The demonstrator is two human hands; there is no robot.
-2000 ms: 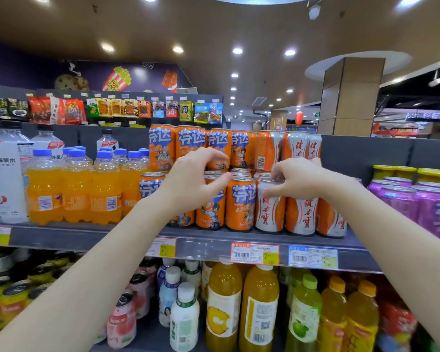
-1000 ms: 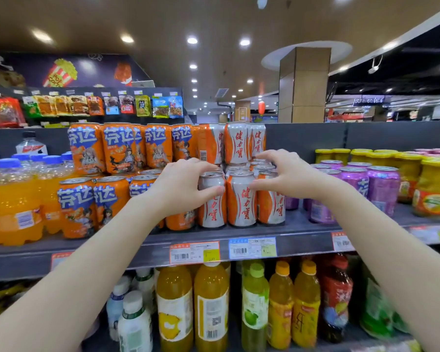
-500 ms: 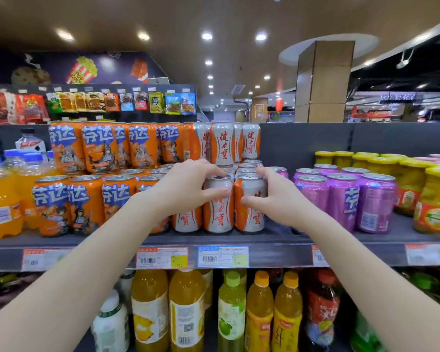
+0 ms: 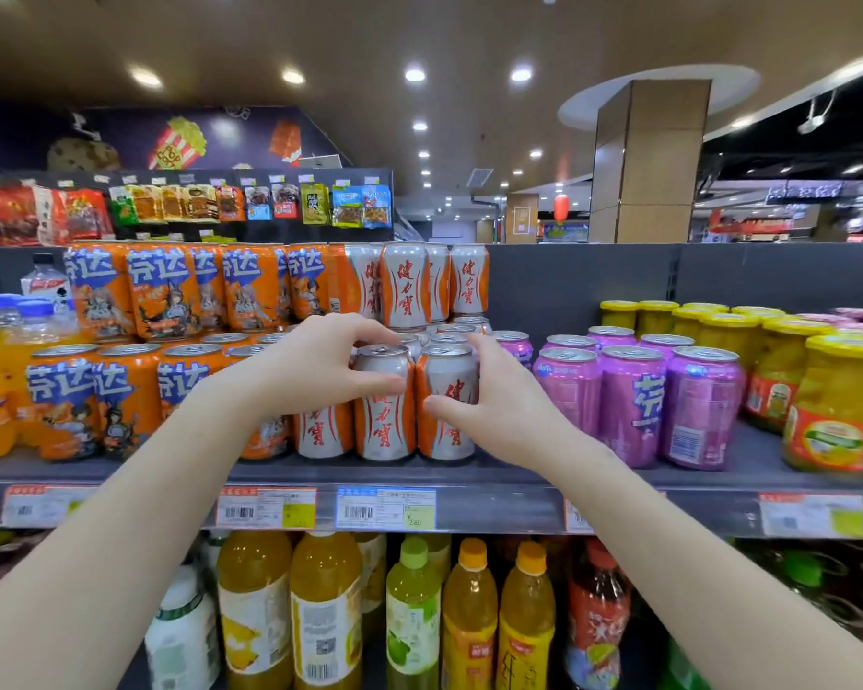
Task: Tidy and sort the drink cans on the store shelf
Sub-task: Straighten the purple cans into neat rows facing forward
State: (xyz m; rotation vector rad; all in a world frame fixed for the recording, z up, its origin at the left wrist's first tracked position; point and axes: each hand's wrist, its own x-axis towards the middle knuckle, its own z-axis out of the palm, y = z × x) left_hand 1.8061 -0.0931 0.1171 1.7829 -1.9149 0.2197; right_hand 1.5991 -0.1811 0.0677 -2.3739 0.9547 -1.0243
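Two silver-and-orange cans stand at the front of the shelf [image 4: 519, 473], upright, side by side and touching.

- The left can [image 4: 384, 430] is gripped by the left hand [image 4: 320, 366]. The fingers are curled over the top rim and the thumb is pressed on the near wall.
- The right can [image 4: 447, 440] is gripped by the right hand [image 4: 501, 415]. The thumb is laid across the front and the fingers are wrapped round the far side.
- Whether either base is lifted clear of the shelf cannot be told.

Surroundings:
- A third can [image 4: 315, 433] of the same brand stands just beside the left can, partly hidden by the wrist.
- More cans are ranked behind, and an upper tier [image 4: 404, 286] is stacked on their lids.
- Orange cans [image 4: 66, 400] with blue lettering are lined up to the left.
- Purple cans [image 4: 629, 405] stand near on the right, with yellow-lidded jars [image 4: 838, 400] beyond them.

Handling, as judged:
- The cans are taken to be sealed and full, so fairly heavy for their size, and stiff-walled while under pressure.
- The printed metal is smooth, so some slip is to be expected under a light pinch.
- A dropped can would probably dent.
- A wrap round the middle of the body is thought safest for lifting.
- The rim-and-thumb hold is adequate for sliding or twisting a label forward, but weaker for carrying.
- Care is advised near the upper tier, which could be toppled by a nudge.
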